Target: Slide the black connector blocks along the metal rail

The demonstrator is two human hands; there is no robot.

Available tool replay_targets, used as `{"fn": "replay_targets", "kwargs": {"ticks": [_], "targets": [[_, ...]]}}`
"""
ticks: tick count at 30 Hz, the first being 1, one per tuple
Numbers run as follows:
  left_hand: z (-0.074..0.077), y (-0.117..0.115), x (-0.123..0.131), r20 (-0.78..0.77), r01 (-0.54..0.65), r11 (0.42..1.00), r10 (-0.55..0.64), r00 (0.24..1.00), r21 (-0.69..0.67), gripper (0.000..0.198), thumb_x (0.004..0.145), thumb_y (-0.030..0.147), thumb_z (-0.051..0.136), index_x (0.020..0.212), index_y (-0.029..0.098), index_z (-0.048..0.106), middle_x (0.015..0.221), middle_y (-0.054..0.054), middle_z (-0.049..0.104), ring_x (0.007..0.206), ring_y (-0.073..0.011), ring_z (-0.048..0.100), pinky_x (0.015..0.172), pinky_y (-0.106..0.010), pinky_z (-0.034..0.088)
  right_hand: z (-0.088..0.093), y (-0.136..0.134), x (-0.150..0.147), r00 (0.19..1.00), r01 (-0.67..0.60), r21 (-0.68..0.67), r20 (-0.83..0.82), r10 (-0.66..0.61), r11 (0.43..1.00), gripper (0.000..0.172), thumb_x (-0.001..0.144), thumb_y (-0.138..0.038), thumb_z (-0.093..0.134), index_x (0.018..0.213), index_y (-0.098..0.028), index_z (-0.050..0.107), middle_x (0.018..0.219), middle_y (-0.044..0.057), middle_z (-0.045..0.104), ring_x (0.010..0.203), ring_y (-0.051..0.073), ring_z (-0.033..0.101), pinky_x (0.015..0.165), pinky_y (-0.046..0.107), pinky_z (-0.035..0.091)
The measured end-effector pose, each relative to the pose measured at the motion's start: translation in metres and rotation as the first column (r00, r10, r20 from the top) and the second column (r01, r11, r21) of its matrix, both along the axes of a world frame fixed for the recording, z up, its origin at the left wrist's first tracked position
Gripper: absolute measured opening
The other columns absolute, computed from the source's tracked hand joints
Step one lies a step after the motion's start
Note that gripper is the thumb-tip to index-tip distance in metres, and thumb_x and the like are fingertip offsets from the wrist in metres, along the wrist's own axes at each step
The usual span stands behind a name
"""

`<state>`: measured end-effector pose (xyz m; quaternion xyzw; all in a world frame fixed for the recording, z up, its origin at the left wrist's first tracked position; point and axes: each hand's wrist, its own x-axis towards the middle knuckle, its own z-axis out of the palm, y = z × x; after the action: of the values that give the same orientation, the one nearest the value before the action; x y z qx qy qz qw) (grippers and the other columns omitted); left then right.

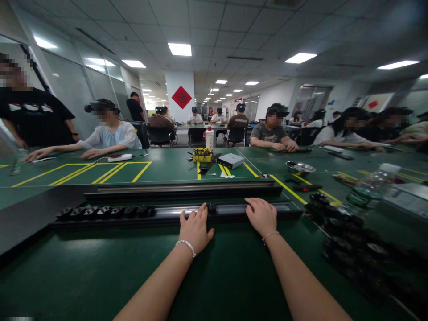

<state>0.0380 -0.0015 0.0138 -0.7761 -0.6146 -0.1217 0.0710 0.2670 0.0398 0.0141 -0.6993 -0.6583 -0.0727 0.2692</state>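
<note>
Bottle (pixel 363 196) right of black rail (pixel 230 217)

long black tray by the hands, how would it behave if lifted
The long black tray looks straight throughout, so probably stiff. Glossy inside, it might let the black parts slide if tilted. Most sit near its left end, so that side may feel heavier.

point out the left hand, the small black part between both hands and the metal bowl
left hand (pixel 195 229): head view, back of the hand
small black part (pixel 211 208): head view, middle of its visible side
metal bowl (pixel 301 171): head view, near outer wall
</note>
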Motion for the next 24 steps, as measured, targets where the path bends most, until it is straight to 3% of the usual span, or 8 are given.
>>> {"fn": "replay_targets", "kwargs": {"ticks": [24], "targets": [[0.0021, -0.0005, 0.0032, -0.015, -0.031, 0.999, 0.031, 0.999, -0.042, 0.063, 0.074, 0.049, 0.043, 0.132, 0.027, 0.034, 0.146, -0.003, 0.030, 0.116, -0.0280, 0.042, 0.100, -0.054, 0.021, 0.0002, 0.0008, 0.0017, 1.000, -0.003, -0.043, -0.008, 0.002, 0.999, 0.036, 0.081, -0.029, 0.037, 0.106, -0.029, 0.063, 0.116, 0.000, 0.061, 0.112, 0.020, 0.046, 0.091, 0.040, 0.026]]}}
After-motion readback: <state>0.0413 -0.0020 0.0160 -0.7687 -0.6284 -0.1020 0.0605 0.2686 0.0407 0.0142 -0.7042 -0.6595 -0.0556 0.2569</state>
